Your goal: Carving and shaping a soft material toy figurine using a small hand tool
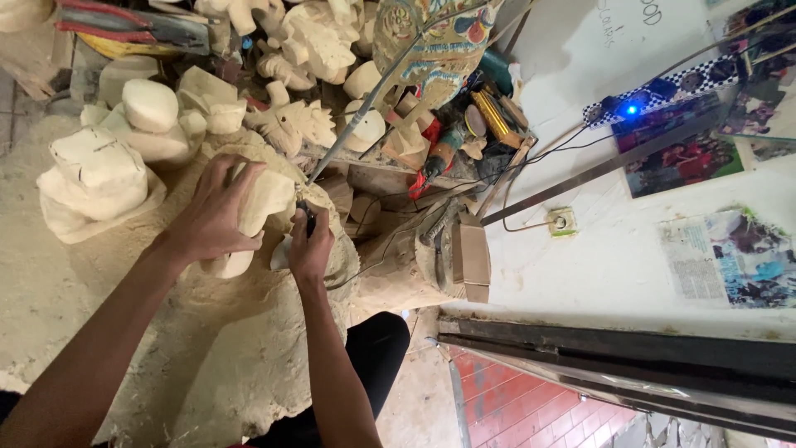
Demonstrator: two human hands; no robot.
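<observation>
My left hand (pixel 214 214) grips a pale, rough-carved block of wood (pixel 262 203) and presses it down against a mound covered in wood dust. My right hand (pixel 309 247) is closed around the dark handpiece of a rotary carving tool (pixel 308 217), whose tip meets the block's right side. A grey flexible shaft (pixel 365 112) runs from the handpiece up and away to the right. Both forearms come in from the bottom of the view.
Several unpainted carved wooden pieces (pixel 133 124) are piled at left and top. A painted carved mask (pixel 435 41) hangs above. Hand tools and a power tool (pixel 444 153) lie on a shelf. A white wall holds a socket (pixel 560 221), cables and pictures. Red tiles show below.
</observation>
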